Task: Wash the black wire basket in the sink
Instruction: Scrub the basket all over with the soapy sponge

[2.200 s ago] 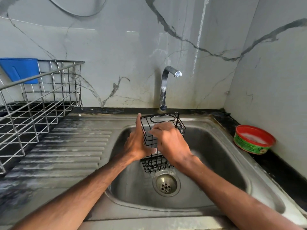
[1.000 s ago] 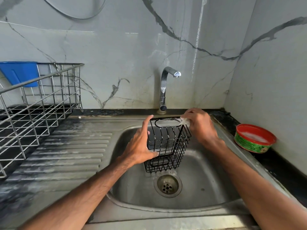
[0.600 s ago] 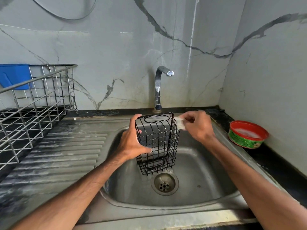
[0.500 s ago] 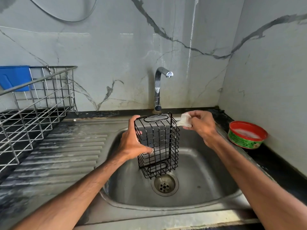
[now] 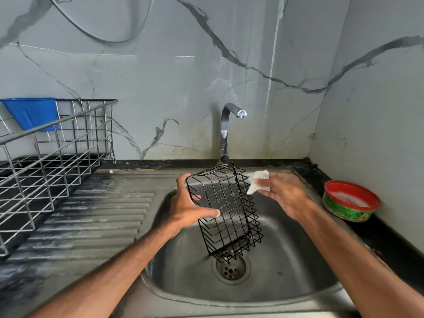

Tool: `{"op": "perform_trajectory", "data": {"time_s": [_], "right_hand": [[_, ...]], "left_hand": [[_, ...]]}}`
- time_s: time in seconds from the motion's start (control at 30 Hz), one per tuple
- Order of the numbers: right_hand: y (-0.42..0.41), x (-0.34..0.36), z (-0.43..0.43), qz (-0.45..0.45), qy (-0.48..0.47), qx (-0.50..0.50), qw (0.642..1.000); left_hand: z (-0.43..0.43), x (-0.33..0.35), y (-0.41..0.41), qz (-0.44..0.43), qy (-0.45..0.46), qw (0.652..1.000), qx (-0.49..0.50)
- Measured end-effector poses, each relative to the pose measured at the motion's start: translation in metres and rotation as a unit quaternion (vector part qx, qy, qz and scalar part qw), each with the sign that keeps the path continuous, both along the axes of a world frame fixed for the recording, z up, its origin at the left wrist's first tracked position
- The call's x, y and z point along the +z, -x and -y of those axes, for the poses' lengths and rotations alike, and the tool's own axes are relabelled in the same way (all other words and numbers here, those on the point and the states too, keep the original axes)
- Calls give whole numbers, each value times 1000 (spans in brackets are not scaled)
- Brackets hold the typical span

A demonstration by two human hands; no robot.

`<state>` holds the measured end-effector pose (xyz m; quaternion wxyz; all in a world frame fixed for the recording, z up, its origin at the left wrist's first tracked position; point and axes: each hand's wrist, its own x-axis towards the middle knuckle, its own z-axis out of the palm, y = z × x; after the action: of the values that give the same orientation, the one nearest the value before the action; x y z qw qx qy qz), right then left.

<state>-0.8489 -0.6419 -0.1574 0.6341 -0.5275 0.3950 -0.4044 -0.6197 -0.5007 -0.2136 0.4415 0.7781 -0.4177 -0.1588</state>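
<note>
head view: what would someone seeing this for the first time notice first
The black wire basket, held tilted over the sink by the left hand, sits dead centre. Just right of it, the right hand pinches a small white cloth near the basket's top edge. Further out, a red-rimmed green tub stands on the counter at the right, and a steel dish rack with a blue container stands at the left.

The black wire basket (image 5: 226, 210) is thin metal wire with a dark, faintly glossy coating. The sink (image 5: 286, 260) is dull brushed steel, water-stained; the tap (image 5: 224, 131) is polished chrome. The white cloth (image 5: 257, 181) looks soft and matt. The dish rack (image 5: 57, 166) is shiny wire, its cup (image 5: 32, 113) blue plastic.
</note>
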Motion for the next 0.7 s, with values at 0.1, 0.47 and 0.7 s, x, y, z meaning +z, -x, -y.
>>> {"op": "perform_trajectory", "data": {"time_s": [0.1,0.47,0.7], "right_hand": [[-12,3,-13,-116,148,-90,978],[-44,-22,-22,-194,383,-112,896],[-45,-34,-12,-220,409,-104,880]], "left_hand": [[1,2,7,-34,17,999,-29],[4,-18,4,-76,-36,995,48],[2,-10,26,-145,-78,986,-23]]}}
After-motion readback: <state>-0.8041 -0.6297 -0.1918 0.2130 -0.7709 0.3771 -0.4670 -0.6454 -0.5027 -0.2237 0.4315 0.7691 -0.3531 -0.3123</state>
